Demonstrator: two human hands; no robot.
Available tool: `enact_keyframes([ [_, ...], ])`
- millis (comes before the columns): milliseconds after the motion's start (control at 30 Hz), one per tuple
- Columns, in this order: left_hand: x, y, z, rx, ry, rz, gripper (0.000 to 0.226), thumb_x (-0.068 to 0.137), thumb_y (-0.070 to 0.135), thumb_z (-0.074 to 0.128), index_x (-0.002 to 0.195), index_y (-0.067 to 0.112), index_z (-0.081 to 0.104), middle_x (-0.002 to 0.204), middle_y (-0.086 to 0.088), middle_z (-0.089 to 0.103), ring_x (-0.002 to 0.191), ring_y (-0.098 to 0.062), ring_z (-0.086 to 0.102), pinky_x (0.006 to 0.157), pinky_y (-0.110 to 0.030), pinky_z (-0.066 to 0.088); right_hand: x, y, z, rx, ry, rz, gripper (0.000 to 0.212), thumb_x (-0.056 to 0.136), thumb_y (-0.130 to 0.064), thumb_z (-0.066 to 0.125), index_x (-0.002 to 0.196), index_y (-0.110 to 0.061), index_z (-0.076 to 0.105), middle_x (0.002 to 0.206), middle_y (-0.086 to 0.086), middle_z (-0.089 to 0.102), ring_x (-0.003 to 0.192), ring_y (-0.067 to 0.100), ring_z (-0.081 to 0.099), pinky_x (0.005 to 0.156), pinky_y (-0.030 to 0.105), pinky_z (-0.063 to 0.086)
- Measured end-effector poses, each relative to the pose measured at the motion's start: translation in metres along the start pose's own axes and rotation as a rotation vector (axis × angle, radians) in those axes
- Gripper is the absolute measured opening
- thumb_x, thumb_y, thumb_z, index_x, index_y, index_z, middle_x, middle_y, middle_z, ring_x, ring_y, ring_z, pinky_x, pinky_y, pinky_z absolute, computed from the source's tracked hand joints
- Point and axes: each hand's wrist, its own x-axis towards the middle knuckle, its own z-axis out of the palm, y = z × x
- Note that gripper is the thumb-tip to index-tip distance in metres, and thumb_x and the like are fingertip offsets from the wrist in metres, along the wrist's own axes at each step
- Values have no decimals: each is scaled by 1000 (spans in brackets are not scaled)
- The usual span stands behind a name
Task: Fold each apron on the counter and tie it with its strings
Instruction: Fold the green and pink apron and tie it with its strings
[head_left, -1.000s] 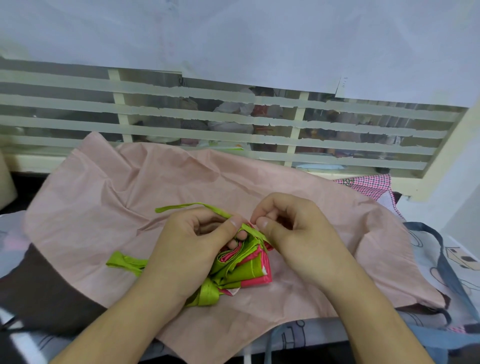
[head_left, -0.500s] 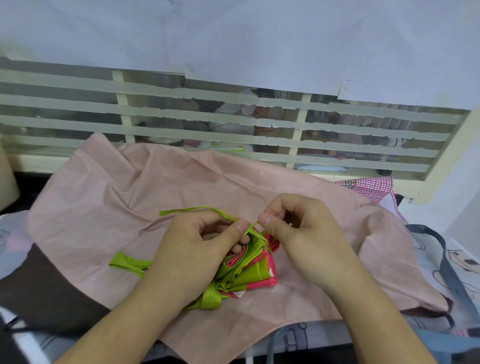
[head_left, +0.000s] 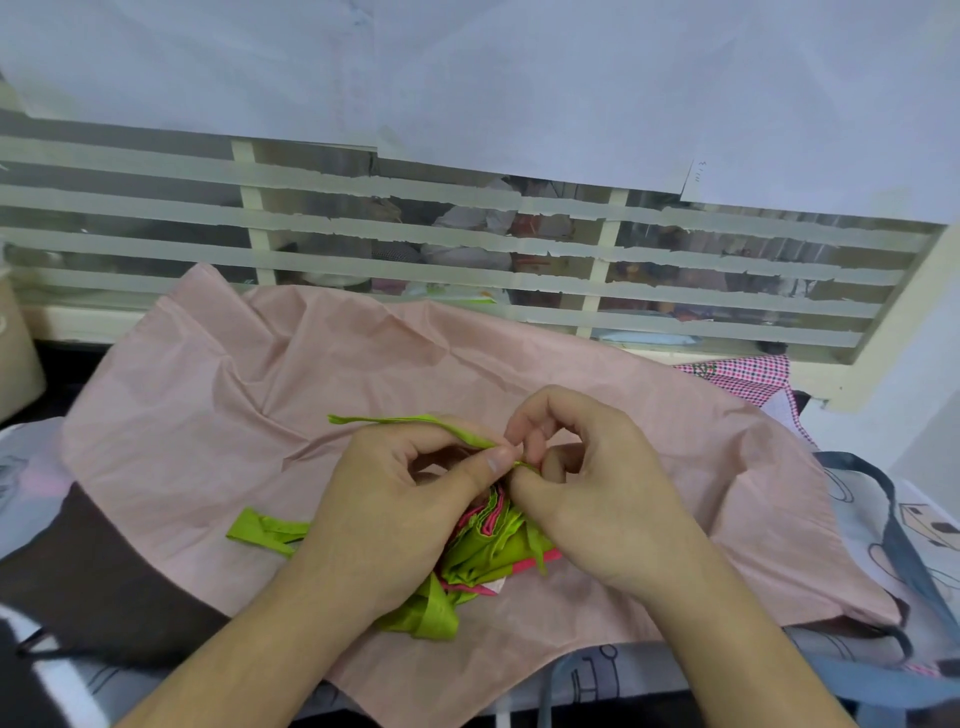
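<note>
Folded apron (head_left: 488, 551): lime-green cloth with pink edging, bunched into a compact bundle, lying on a spread pale-pink apron (head_left: 260, 415) at the middle of the worktop. Green string (head_left: 415, 422): flat lime tape, one end trailing leftward above the bundle, pinched at the bundle's top by left hand (head_left: 395, 509) and right hand (head_left: 597, 499), each grip narrow, thumb against curled fingers. A second green strap (head_left: 265, 531) lay flat left of the bundle.

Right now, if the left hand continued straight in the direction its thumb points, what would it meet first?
The left hand points its thumb to the right, at the right hand. It would probably meet the right hand's fingertips first; both pinch the green string there.
</note>
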Motion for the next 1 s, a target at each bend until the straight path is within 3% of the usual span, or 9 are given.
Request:
enact_keyframes([
  [167, 0, 1, 1, -27, 8, 15, 6, 87, 24, 81, 91, 27, 85, 88, 0, 81, 88, -20, 77, 86, -47, 61, 0, 3, 4, -144, 53, -73, 19, 82, -8, 66, 80, -26, 73, 68, -7, 53, 50, 6, 46, 51, 22, 37],
  [300, 0, 2, -1, -39, 48, -13, 12, 89, 19, 79, 84, 28, 84, 75, -3, 78, 70, -15, 72, 72, -35, 58, 2, 6, 2, -49, 89, 34, 17, 84, -12, 78, 73, -23, 71, 65, -7, 56, 50, 22, 55, 48, 24, 40],
  [600, 0, 1, -3, -48, 31, -48, 4, 87, 25, 84, 84, 26, 84, 77, -5, 78, 70, -16, 72, 71, -34, 56, 0, 1, -4, 128, 1, 160, 21, 83, -9, 85, 73, -11, 67, 60, -1, 54, 36, 15, 51, 37, 21, 37],
  [800, 0, 0, -3, -34, 26, -20, 9, 81, 33, 78, 86, 27, 84, 79, -3, 79, 71, -15, 72, 75, -37, 58, 1, 5, -4, 199, -13, 149, 23, 84, -9, 85, 74, -10, 64, 57, 3, 55, 34, 26, 55, 39, 26, 40],
  [1000, 3, -1, -5, -34, 59, -64, 15, 78, 39, 88, 85, 27, 84, 75, -9, 77, 67, -19, 71, 71, -37, 58, 2, 8, -15, 389, -193, 176, 15, 88, -4, 79, 80, -6, 67, 49, 17, 51, 41, 28, 57, 51, 36, 51],
])
